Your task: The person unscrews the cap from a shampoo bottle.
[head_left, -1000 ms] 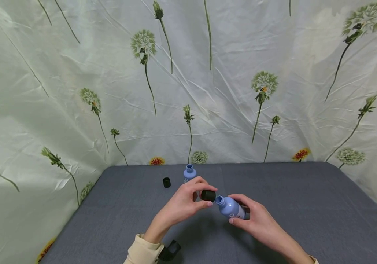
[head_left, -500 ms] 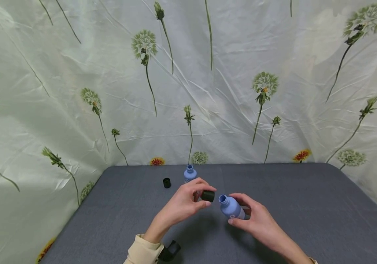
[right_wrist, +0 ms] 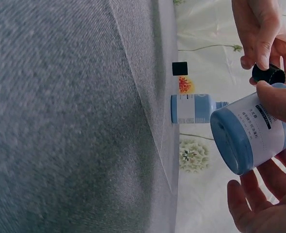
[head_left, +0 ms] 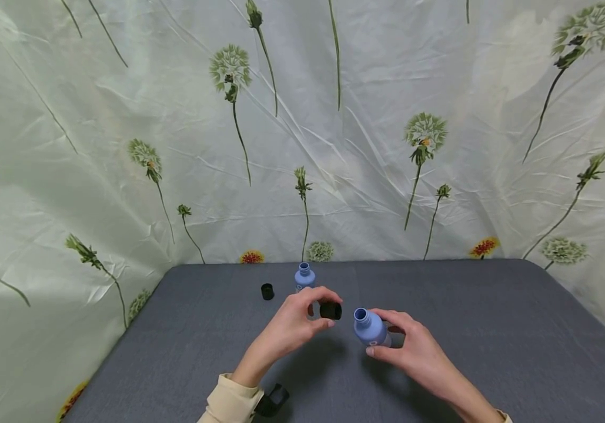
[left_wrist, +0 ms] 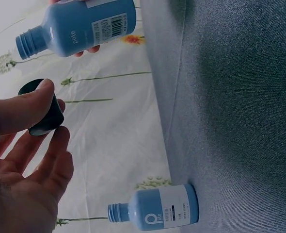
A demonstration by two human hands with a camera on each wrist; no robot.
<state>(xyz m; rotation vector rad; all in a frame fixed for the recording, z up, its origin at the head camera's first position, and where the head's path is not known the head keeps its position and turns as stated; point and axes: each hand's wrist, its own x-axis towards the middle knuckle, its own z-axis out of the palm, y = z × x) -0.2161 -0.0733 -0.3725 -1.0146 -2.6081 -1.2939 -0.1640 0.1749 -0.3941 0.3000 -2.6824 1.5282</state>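
In the head view my left hand pinches a black bottle cap between thumb and fingers, above the table. Just right of it, my right hand grips a blue bottle round its body, the bare threaded neck tilted up and to the left. A gap separates cap and neck. The left wrist view shows the thumb lying along the cap, with the held bottle beyond. From the right wrist, the label and base of this bottle face the camera, and the thumb presses its side.
A second blue bottle, uncapped, stands upright near the back of the grey table, partly behind my left hand. Left of it a second black cap rests on the cloth. A white flowered curtain hangs behind the table.
The cap in my left hand has drawn away from the bottle neck, slightly left and up, and its open end has turned. The bottle in my right hand has tipped more upright.
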